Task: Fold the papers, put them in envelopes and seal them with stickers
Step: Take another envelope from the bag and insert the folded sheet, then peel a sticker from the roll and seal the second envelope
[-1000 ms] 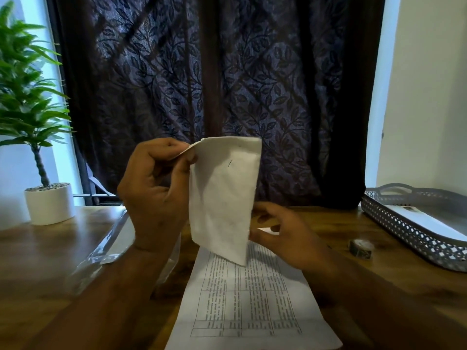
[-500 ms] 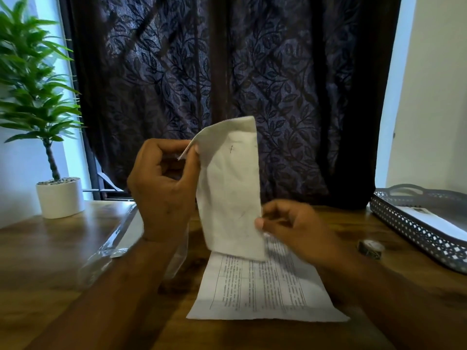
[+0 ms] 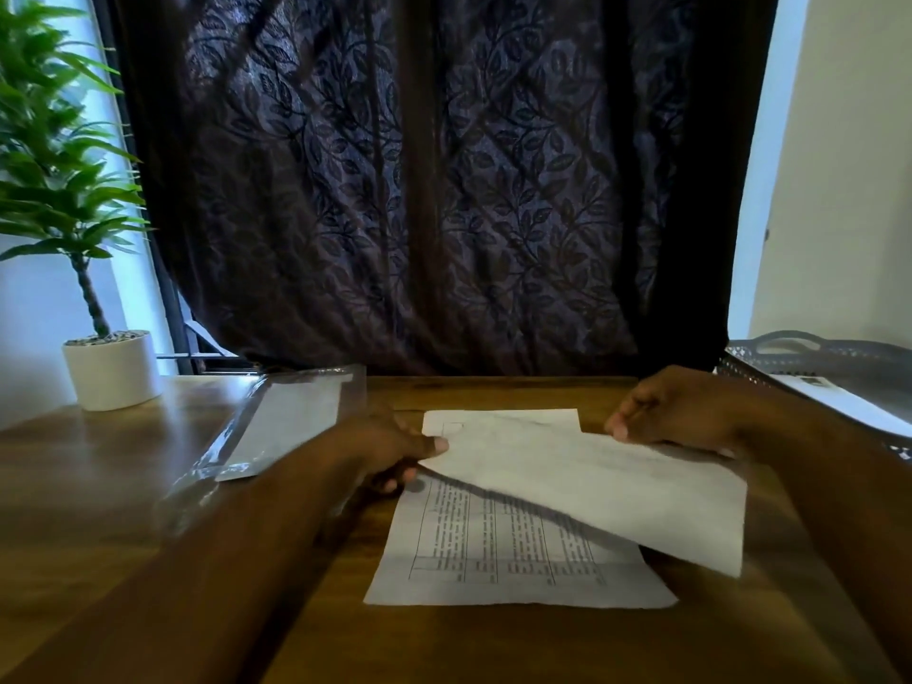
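Printed paper [image 3: 493, 550], one sheet with a ruled table of text, lies flat on the wooden desk [image 3: 98, 486], its near edge toward the camera. Condition: uncreased as far as can be seen; its far part is covered.

White sheet [image 3: 592, 481], blank on the visible face, is held just above the printed paper and tilted, crossing over that paper's far half. Its near right corner hangs free beyond the printed paper's right edge. A small notch shows at its far right corner.

Left hand [image 3: 390, 446] is at the printed paper's far left corner. It pinches the left edge of the white sheet, thumb on top and fingers curled below.

Right hand [image 3: 676, 412] is beyond the printed paper's far right corner. Its fingers are curled on the far right edge of the white sheet, with the thumb tip at that edge. The picture is blurred there, so the exact hold under the hand cannot be made out.

Clear plastic sleeve [image 3: 276, 427] lies on the desk to the left of the printed paper, behind the left forearm. Potted plant [image 3: 111, 367], in a white pot, stands further left of the paper at the desk's far corner. Grey mesh tray [image 3: 814, 357] sits well to the right of the printed paper, with a white item inside. Dark leaf-patterned curtain [image 3: 419, 190] hangs behind the desk, beyond the printed paper.
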